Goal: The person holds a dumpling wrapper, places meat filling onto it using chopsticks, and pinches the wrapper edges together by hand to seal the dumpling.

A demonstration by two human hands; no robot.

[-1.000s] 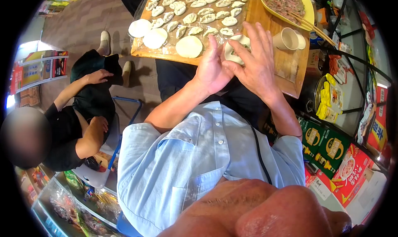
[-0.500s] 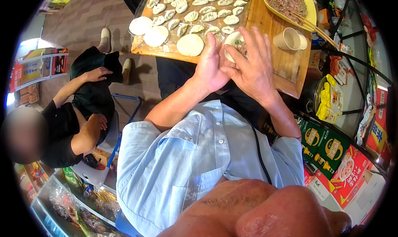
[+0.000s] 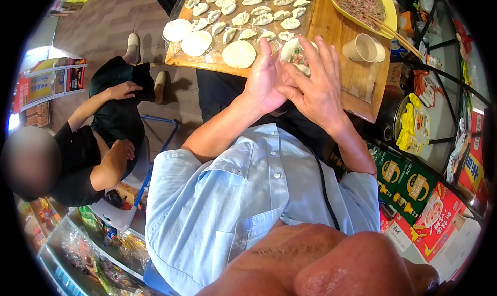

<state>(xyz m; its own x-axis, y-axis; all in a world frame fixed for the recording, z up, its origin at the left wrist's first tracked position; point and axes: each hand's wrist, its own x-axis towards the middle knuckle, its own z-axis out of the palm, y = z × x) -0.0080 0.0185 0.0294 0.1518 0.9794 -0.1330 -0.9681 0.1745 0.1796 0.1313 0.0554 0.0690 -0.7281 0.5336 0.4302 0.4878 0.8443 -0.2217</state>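
Note:
Between my hands, near the table's front edge, is a round dumpling wrapper [image 3: 288, 48] with a dab of meat filling [image 3: 298, 57] in its middle. My left hand [image 3: 264, 84] supports it from the left, thumb pointing up and the other fingers mostly hidden. My right hand [image 3: 320, 89] closes on the wrapper's right side, its long fingers lying along the rim and its thumb bent toward my left palm. Flat wrappers [image 3: 239, 54] lie just left of my hands. Beyond them, rows of folded dumplings [image 3: 263, 19] rest on a plastic-covered board.
A yellow tray [image 3: 392, 17] of minced filling with chopsticks [image 3: 398, 36] stands at the back right of the wooden table [image 3: 357, 81]. Paper cups [image 3: 360, 48] stand nearer. A seated person [image 3: 77, 141] is at left. Shelves with packaged goods [image 3: 414, 122] line the right side.
My hands stay around the filled wrapper, with only a slight shift of the right fingers. More of the filling shows now. The view has moved very slightly.

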